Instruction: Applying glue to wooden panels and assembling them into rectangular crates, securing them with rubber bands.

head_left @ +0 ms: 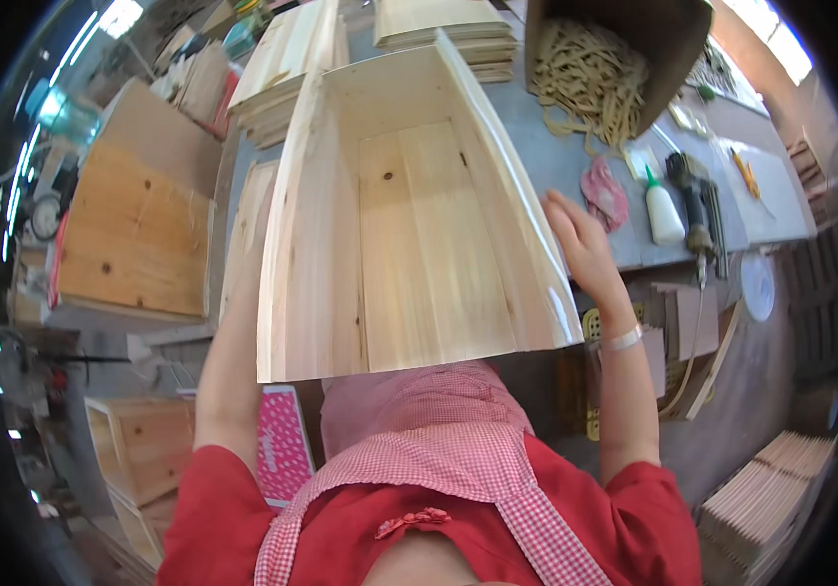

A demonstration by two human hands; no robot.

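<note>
1. We see the box (409, 215) open-topped on the grey bench (575, 156), its near end overhanging the bench edge toward the apron (419, 430).
2. Our right hand (580, 239) lies flat on the box's right wall, fingers spread, clamping nothing.
3. Our left hand is hidden behind the left wall; we cannot tell its grip.
4. Glue bottle (663, 210), pink rag (604, 193) and board stacks (458, 34) crowd the bench.
5. The carton (624, 59) holds pale strips.
</note>
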